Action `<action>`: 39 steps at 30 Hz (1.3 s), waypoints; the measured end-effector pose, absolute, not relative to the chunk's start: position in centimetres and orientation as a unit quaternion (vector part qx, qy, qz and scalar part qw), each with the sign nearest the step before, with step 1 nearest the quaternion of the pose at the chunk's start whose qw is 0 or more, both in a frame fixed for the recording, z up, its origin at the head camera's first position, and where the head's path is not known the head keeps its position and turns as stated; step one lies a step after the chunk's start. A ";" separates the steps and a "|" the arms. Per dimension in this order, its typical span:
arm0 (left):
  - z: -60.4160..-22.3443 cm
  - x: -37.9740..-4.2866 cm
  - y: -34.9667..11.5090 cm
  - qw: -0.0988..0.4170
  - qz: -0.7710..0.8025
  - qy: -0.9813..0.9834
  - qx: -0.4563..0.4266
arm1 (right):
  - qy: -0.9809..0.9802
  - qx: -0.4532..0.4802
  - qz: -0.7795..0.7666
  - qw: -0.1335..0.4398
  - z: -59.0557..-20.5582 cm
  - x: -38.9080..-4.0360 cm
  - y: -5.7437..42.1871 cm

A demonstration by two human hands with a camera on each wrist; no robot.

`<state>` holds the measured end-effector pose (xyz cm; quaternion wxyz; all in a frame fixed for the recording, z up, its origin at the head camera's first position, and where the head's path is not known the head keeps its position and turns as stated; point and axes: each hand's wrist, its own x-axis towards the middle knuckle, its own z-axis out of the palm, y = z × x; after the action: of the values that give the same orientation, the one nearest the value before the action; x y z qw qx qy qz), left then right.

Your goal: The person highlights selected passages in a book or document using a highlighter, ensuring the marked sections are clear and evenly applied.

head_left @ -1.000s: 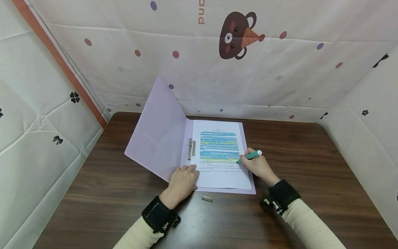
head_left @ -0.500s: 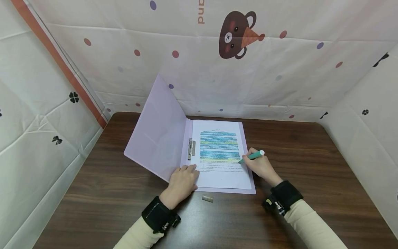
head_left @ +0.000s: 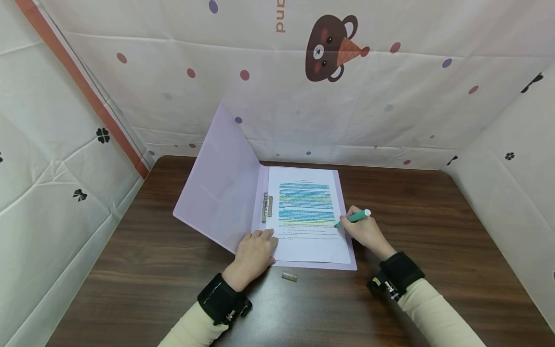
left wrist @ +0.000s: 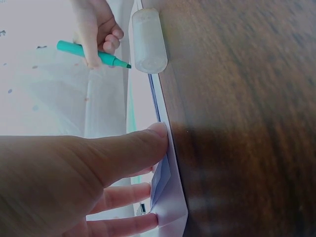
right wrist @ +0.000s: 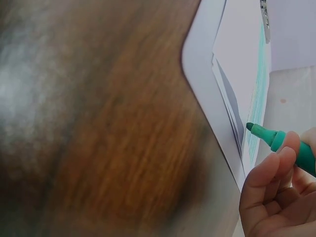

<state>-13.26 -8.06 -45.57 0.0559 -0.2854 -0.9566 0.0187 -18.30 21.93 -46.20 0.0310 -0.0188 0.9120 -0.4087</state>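
My right hand [head_left: 363,231] pinches a green highlighter [head_left: 357,216] between thumb and fingers. Its dark chisel tip [right wrist: 250,126] is close over the right end of a text line on a printed sheet [head_left: 312,248]. Blue and yellow highlighting covers most of the lines above. My left hand [head_left: 255,251] rests on the sheet's lower left corner, fingers extended and thumb [left wrist: 148,143] at the bottom edge. Under the sheet lies an opened lilac folder [head_left: 321,265], its front cover [head_left: 221,178] standing tilted up at the left.
A metal clip [head_left: 265,207] sits along the folder's spine. Just below the folder, a small translucent greyish cylinder [head_left: 289,276] lies on the dark wooden table [head_left: 173,289]. Pale patterned cloth [head_left: 277,96] hangs behind the table and along both sides.
My right hand has slid a little to the right with the highlighter, bringing its tip toward the line's end. My left hand and the folder have stayed in place.
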 end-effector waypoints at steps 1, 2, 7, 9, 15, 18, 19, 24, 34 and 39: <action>-45.6 -13.3 -8.1 0.056 0.019 -0.957 -0.285 | 0.912 -0.018 -0.409 0.032 -46.2 -18.3 21.9; -45.6 -13.2 -8.1 0.055 0.019 -0.957 -0.285 | 0.912 -0.017 -0.409 0.033 -46.2 -18.3 21.9; -45.6 -13.2 -8.1 0.056 0.023 -0.957 -0.285 | 0.911 -0.015 -0.412 0.035 -46.1 -18.2 21.9; -45.6 -13.2 -8.1 0.056 0.023 -0.957 -0.285 | 0.910 -0.014 -0.413 0.036 -46.1 -18.2 21.9; -45.5 -13.2 -8.1 0.056 0.021 -0.957 -0.285 | 0.913 -0.009 -0.407 0.036 -46.1 -18.2 21.8; -45.6 -13.2 -8.1 0.056 0.022 -0.957 -0.285 | 0.915 -0.005 -0.401 0.039 -46.2 -18.2 21.8; -45.6 -13.2 -8.1 0.056 0.021 -0.957 -0.285 | 0.916 -0.003 -0.400 0.040 -46.2 -18.3 21.8; -45.6 -13.2 -8.1 0.059 0.020 -0.956 -0.285 | 0.917 0.002 -0.396 0.046 -46.0 -18.3 21.7; -45.7 -13.1 -8.1 0.071 0.020 -0.954 -0.289 | 0.920 -0.001 -0.390 0.042 -45.7 -18.3 21.6; -45.7 -13.1 -8.1 0.070 0.018 -0.955 -0.287 | 0.920 0.008 -0.390 0.026 -45.5 -18.3 21.4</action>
<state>-13.11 -8.11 -45.69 0.0704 -0.2873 -0.9551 0.0185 -18.29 21.41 -45.45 0.0261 0.0081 0.9203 -0.3901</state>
